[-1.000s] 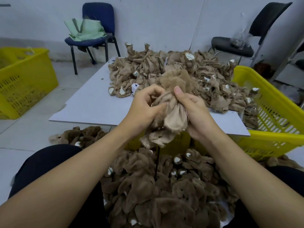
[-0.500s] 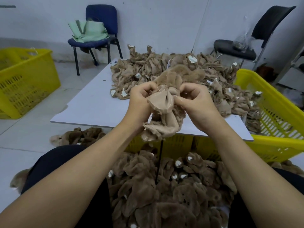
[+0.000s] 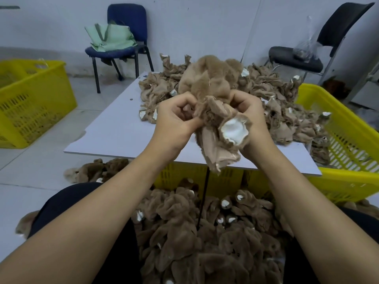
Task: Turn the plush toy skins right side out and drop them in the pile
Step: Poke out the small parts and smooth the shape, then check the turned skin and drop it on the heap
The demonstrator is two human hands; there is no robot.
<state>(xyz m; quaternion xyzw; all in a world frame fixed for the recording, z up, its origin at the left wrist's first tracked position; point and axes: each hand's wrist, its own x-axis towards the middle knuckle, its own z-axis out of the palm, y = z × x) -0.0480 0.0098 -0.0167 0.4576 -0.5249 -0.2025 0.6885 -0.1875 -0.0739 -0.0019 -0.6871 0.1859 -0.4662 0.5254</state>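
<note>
I hold one tan plush toy skin (image 3: 213,111) above the near edge of the white table (image 3: 114,128). Its upper part is fluffy and furry side out; the lower part hangs as smooth backing with a white round patch facing me. My left hand (image 3: 176,121) pinches the skin at its middle from the left. My right hand (image 3: 250,111) grips it from the right, partly behind the white patch. A heap of inside-out skins (image 3: 287,103) covers the table's far right. A pile of furry turned skins (image 3: 205,232) lies on the floor between my knees.
Yellow crates stand at the left (image 3: 30,99), at the right (image 3: 344,140) and under the table (image 3: 196,177). A blue chair (image 3: 121,50) with a green bag and a black chair (image 3: 307,58) with a clear bag stand by the wall.
More furry fabric has been pushed out above my hands. The smooth lower part has swung round so the white patch now faces me.
</note>
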